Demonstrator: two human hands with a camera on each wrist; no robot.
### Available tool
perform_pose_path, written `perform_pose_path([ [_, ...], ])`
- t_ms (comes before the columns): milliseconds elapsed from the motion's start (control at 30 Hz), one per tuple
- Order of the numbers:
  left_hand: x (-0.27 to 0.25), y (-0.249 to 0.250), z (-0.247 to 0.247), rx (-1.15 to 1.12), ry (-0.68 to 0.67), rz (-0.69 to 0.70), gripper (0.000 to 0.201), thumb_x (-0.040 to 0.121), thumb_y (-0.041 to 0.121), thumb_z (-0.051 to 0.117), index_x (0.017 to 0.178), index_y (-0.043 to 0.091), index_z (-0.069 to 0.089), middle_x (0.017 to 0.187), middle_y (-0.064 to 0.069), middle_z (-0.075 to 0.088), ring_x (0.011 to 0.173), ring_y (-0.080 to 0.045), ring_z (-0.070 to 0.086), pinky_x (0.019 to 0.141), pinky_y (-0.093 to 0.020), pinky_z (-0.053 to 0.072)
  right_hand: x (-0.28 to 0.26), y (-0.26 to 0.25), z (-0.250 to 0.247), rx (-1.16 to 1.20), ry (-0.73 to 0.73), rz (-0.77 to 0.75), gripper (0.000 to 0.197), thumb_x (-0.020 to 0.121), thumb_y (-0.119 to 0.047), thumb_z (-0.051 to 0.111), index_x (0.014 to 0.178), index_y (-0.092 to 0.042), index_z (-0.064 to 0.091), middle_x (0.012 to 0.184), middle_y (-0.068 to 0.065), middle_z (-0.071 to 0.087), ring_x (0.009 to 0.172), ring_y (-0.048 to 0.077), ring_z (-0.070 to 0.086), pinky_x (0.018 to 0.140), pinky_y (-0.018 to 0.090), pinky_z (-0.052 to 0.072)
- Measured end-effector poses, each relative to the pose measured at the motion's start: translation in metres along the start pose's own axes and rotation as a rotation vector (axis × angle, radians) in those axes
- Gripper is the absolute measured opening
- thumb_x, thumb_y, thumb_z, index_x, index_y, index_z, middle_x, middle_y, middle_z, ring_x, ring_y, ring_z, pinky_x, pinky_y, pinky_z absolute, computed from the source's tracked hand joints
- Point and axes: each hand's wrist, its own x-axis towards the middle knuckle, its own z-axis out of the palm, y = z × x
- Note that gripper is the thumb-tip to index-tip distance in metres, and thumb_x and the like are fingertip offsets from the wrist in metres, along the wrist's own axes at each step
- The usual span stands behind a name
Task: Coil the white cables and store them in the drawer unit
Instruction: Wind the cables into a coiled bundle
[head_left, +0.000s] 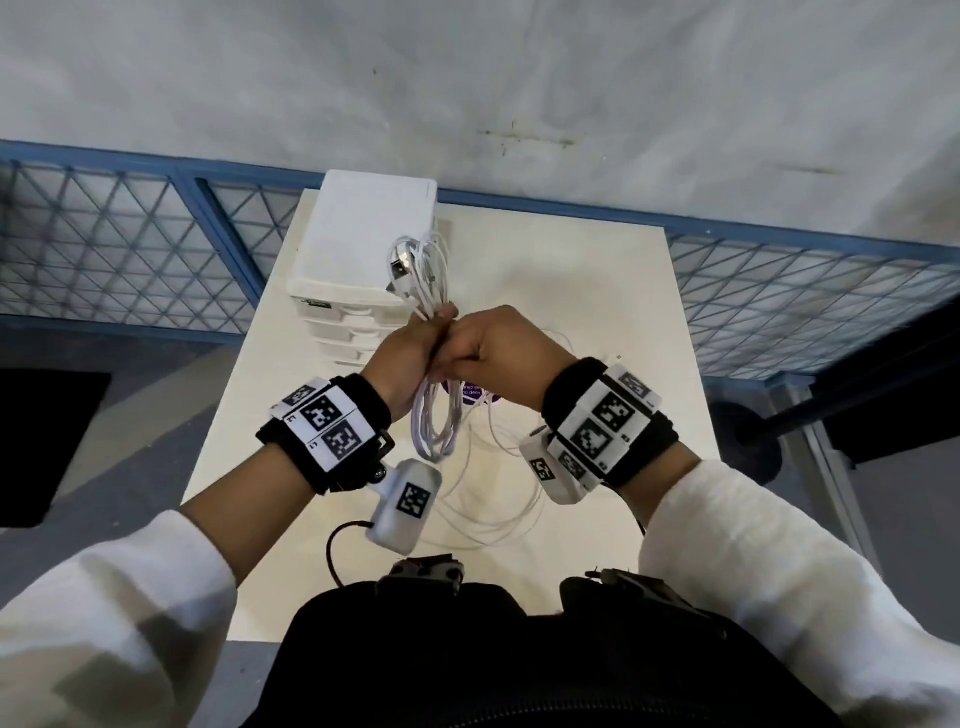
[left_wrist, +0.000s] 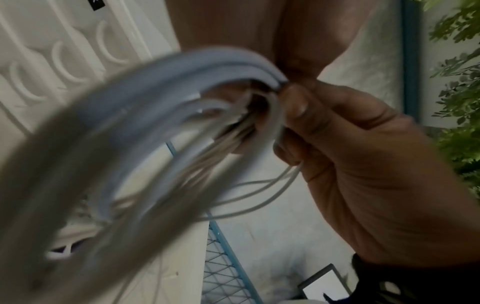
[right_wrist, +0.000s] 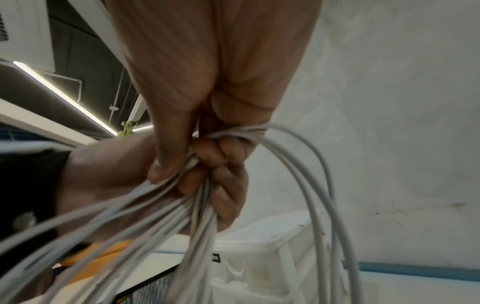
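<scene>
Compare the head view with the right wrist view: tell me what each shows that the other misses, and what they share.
Only the head view shows the USB plug at the coil's top, loose cable lying on the table and a purple sticker. Only the right wrist view shows fingers curled round the strands and a ceiling light strip. Both show the left hand, right hand, coiled white cable and drawer unit.

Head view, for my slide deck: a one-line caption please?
Both hands, left hand and right hand, grip a coiled white cable bundle above the table, before the closed drawer unit.
</scene>
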Motion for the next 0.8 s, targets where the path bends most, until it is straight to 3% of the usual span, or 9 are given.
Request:
perform_pose_path([
  [33, 0.0, 0.003, 0.001, -0.006, -0.019, -0.005, 0.025, 0.097, 0.024, 0.039, 0.087, 0.01, 0.058, 0.064, -0.005, 0.068, 0.064, -0.007, 0.067, 0.062, -0.016, 0.047, -0.001, -0.002, 0.001, -0.027, 0.035, 0.02, 0.009, 0.076, -0.008, 0.068, 0.083, -0.007, 0.074, 0.086, 0.009, 0.074, 0.08, 0.014, 0.063, 0.078, 0.025, 0.046],
  [100, 0.003, 0.005, 0.001, 0.088, -0.024, 0.011, 0.022, 0.095, 0.031, 0.042, 0.085, 0.017, 0.055, 0.073, 0.001, 0.06, 0.07, -0.008, 0.06, 0.074, -0.024, 0.045, -0.002, -0.004, 0.004, -0.089, 0.091, 0.043, 0.009, 0.078, -0.01, 0.068, 0.083, -0.007, 0.074, 0.086, 0.01, 0.073, 0.083, 0.021, 0.064, 0.073, 0.023, 0.042],
  [300, 0.001, 0.004, 0.001, 0.363, -0.007, 0.031, 0.059, 0.095, 0.048, 0.03, 0.118, -0.001, 0.053, 0.112, -0.019, 0.064, 0.106, -0.025, 0.061, 0.094, -0.031, 0.047, -0.009, -0.004, 0.006, -0.011, 0.225, 0.105, 0.005, 0.075, -0.009, 0.069, 0.076, -0.005, 0.066, 0.076, 0.014, 0.072, 0.073, 0.025, 0.066, 0.069, 0.028, 0.049],
  [400, -0.005, 0.004, 0.0, 0.45, -0.034, 0.069, 0.063, 0.088, 0.064, 0.024, 0.102, 0.009, 0.053, 0.069, -0.003, 0.064, 0.058, -0.005, 0.061, 0.062, -0.016, 0.047, -0.012, 0.0, -0.001, 0.026, 0.26, 0.135, 0.004, 0.076, -0.009, 0.066, 0.073, -0.007, 0.064, 0.066, 0.001, 0.07, 0.061, 0.017, 0.062, 0.064, 0.025, 0.05],
  [467, -0.008, 0.0, -0.001, 0.407, -0.099, 0.066, 0.063, 0.078, 0.072, 0.036, 0.1, 0.016, 0.053, 0.063, 0.003, 0.056, 0.045, -0.004, 0.052, 0.051, -0.016, 0.041, -0.012, 0.004, -0.01, 0.002, 0.297, 0.156, 0.008, 0.075, -0.013, 0.069, 0.072, -0.007, 0.065, 0.061, -0.01, 0.061, 0.056, 0.006, 0.055, 0.06, 0.014, 0.042],
  [533, -0.009, -0.005, -0.002, 0.284, -0.202, 0.082, 0.041, 0.07, 0.059, 0.052, 0.084, 0.021, 0.053, 0.063, 0.004, 0.049, 0.042, -0.006, 0.046, 0.046, -0.019, 0.039, -0.011, 0.005, -0.015, 0.015, 0.247, 0.178, 0.006, 0.074, -0.011, 0.068, 0.073, -0.007, 0.063, 0.059, -0.008, 0.06, 0.057, 0.003, 0.056, 0.06, 0.015, 0.044],
  [633, -0.011, -0.003, -0.003, 0.198, -0.309, 0.077, 0.015, 0.082, 0.023, 0.055, 0.075, 0.01, 0.053, 0.047, 0.007, 0.045, 0.039, -0.005, 0.041, 0.043, -0.018, 0.037, -0.012, 0.004, -0.014, 0.06, 0.265, 0.189, 0.012, 0.07, -0.012, 0.07, 0.074, -0.01, 0.058, 0.065, 0.004, 0.063, 0.063, 0.02, 0.057, 0.062, 0.032, 0.048],
  [733, -0.014, -0.004, -0.01, 0.214, -0.337, 0.031, 0.023, 0.09, 0.01, 0.051, 0.068, 0.015, 0.053, 0.038, 0.006, 0.038, 0.035, -0.008, 0.035, 0.039, -0.018, 0.033, -0.012, 0.01, -0.014, 0.21, 0.307, 0.246, 0.037, 0.062, -0.02, 0.082, 0.076, -0.016, 0.048, 0.054, -0.002, 0.048, 0.05, 0.013, 0.043, 0.051, 0.026, 0.039],
  [800, -0.017, -0.004, -0.014, 0.297, -0.326, 0.022, 0.029, 0.09, 0.012, 0.052, 0.061, 0.016, 0.053, 0.034, 0.004, 0.035, 0.032, -0.008, 0.031, 0.036, -0.018, 0.029, -0.011, 0.014, -0.017, 0.296, 0.216, 0.247, 0.033, 0.064, -0.016, 0.082, 0.073, -0.017, 0.05, 0.055, -0.001, 0.051, 0.049, 0.007, 0.045, 0.052, 0.02, 0.04],
])
